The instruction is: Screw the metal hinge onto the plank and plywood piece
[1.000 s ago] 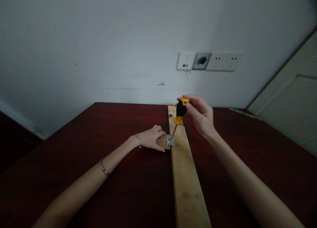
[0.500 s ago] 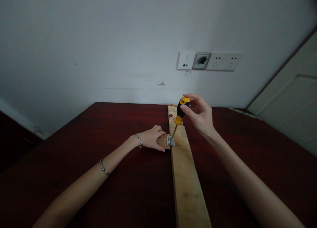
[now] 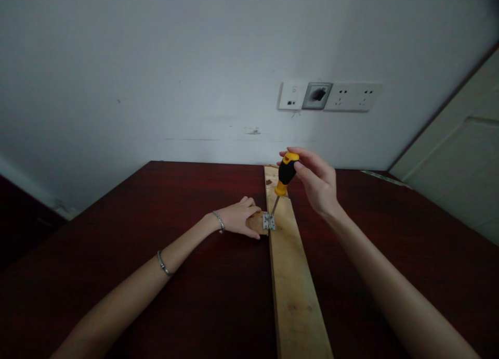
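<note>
Fingertips of the right hand [image 3: 317, 184] pinch the light, rigid screwdriver [image 3: 284, 179] at its grippy handle; left hand [image 3: 238, 218] lies spread, steadying the small wood block [image 3: 258, 222] beside the hinge [image 3: 268, 221].

Single head view, worn by the person, looking forward and slightly down across the dark red table [image 3: 175, 203] toward the white wall [image 3: 156, 62]. Both forearms are entering from the bottom edge. Camera is sitting near, at arm's reach behind the right grip [image 3: 317, 184] and left grip [image 3: 237, 217], wall sockets [image 3: 329, 96] showing beyond them.
</note>
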`<act>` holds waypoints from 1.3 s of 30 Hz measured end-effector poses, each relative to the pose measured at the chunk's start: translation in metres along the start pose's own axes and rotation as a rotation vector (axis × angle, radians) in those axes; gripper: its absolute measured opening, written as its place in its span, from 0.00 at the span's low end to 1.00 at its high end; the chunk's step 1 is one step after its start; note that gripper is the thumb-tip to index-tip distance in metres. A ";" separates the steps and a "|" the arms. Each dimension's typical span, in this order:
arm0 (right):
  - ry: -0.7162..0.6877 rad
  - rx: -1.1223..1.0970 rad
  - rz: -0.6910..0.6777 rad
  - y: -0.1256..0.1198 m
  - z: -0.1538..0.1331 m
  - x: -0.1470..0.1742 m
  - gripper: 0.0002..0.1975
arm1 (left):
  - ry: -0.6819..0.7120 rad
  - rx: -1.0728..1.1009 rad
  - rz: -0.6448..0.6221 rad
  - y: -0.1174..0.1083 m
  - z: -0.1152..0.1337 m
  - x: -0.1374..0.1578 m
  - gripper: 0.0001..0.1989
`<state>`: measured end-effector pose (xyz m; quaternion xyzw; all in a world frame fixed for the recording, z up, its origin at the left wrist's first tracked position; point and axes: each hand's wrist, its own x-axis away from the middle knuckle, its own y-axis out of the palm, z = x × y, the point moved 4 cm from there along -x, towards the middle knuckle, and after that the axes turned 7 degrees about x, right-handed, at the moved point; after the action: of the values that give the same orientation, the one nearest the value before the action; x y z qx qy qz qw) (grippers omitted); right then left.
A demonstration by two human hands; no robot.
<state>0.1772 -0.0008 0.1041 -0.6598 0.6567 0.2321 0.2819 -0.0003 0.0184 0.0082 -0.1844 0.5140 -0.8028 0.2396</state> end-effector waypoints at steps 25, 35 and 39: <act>-0.113 0.235 0.118 0.004 -0.009 -0.002 0.15 | -0.001 -0.008 0.010 0.001 -0.001 0.000 0.36; -0.222 0.318 0.156 0.004 -0.014 0.004 0.10 | -0.005 -0.019 -0.002 0.000 -0.001 -0.001 0.38; -0.162 0.205 0.076 0.003 -0.014 0.005 0.11 | -0.004 -0.010 0.004 0.000 -0.001 0.000 0.38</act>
<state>0.1737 -0.0142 0.1111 -0.5812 0.6767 0.2268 0.3909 -0.0001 0.0191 0.0077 -0.1862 0.5180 -0.7992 0.2412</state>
